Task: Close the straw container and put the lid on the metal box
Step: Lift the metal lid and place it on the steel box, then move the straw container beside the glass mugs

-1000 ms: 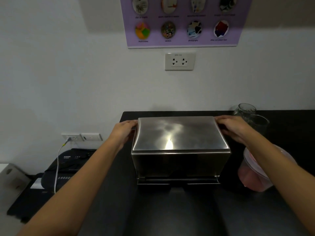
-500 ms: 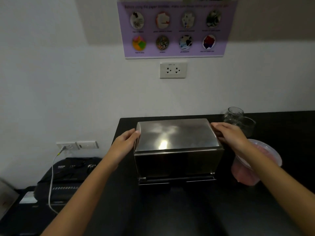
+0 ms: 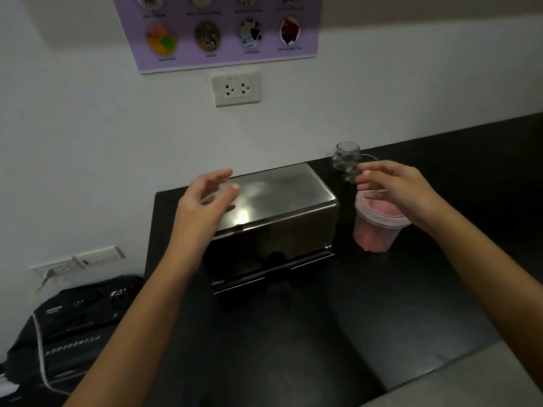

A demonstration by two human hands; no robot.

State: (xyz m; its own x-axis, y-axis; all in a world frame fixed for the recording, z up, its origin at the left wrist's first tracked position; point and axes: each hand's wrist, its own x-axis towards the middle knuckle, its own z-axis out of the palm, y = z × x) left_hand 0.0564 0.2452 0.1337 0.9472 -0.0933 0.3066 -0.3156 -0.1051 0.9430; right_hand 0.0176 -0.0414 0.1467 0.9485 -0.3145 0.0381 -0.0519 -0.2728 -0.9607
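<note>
The metal box stands on the black counter near the wall, with its shiny lid lying flat on top. My left hand hovers over the lid's left end, fingers spread and holding nothing. My right hand is raised to the right of the box, above a pink lidded container, fingers loosely curled with nothing visible in them. The pink container has a pale lid on it.
A small clear glass jar and a glass stand behind the pink container by the wall. A wall socket and a purple poster are above. A dark machine with a white cable sits low at the left.
Both hands have let go of the lid's ends and lifted away. The view has tilted and shifted to the right.
</note>
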